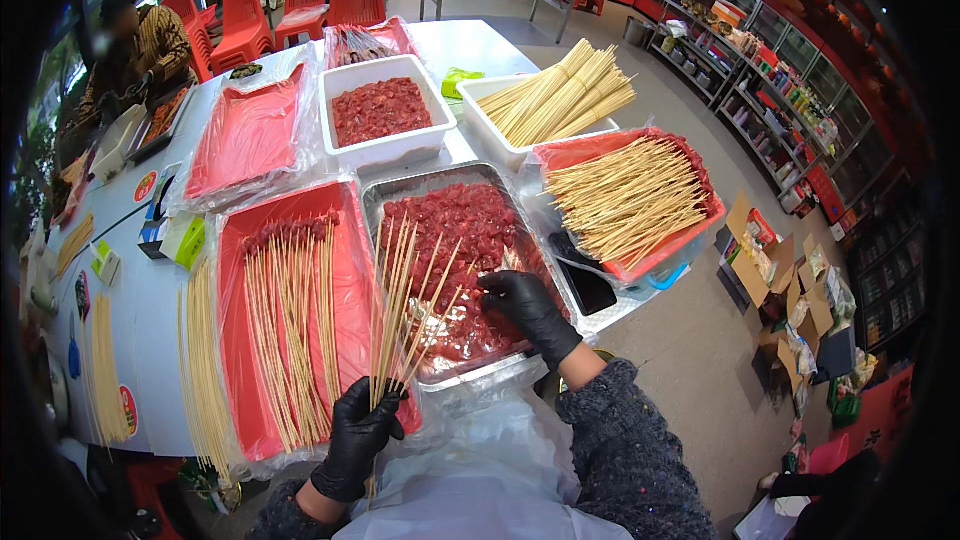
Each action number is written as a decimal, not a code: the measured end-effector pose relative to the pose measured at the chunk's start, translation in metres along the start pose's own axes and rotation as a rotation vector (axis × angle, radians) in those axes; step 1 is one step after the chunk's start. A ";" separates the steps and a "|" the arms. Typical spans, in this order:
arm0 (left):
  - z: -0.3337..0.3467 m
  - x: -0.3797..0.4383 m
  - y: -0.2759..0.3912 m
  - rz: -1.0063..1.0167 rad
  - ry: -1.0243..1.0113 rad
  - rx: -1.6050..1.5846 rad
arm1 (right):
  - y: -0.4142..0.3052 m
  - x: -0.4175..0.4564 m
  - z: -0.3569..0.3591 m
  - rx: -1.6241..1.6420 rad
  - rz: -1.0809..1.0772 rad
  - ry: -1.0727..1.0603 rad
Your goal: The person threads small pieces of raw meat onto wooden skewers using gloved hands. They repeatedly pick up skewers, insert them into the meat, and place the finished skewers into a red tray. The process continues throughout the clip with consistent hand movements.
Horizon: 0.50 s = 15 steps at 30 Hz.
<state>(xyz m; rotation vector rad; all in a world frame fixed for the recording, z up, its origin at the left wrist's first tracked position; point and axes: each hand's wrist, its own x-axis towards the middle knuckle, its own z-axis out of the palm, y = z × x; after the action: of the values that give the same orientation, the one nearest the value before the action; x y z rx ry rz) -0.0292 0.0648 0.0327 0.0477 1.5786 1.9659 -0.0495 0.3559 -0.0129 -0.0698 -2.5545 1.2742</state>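
Observation:
My left hand (360,427), in a black glove, grips a fanned bundle of bamboo skewers (394,300) with their tips pointing away from me. In a matching glove, my right hand (529,311) reaches over the metal tray (495,379) of raw red meat chunks (457,221). Its thumb and fingertips are close together at the meat; whether a piece is between them cannot be made out. Left of this tray, a plastic-lined red tray (345,292) holds skewers with meat (289,322) threaded at their far ends.
Another red tray (551,157) is piled with meat skewers, beside a black phone (585,281). White tubs hold meat (382,109) and bundled skewers (555,94). A plastic-lined red tray (247,127) and loose skewers (199,360) lie leftward. A person (142,45) sits far left.

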 end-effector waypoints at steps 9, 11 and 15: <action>-0.001 0.002 0.002 -0.053 -0.004 0.020 | 0.018 0.005 0.030 -0.474 -0.138 -0.197; -0.002 0.001 0.002 -0.073 0.006 0.030 | 0.016 0.004 0.028 -0.461 -0.110 -0.191; -0.005 0.002 -0.002 -0.061 0.012 0.056 | 0.007 0.001 0.019 -0.387 0.019 -0.159</action>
<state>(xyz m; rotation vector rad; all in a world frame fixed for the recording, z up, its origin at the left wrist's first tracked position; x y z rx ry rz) -0.0322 0.0618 0.0289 0.0101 1.6243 1.8789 -0.0565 0.3457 -0.0287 -0.0743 -2.9109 0.8019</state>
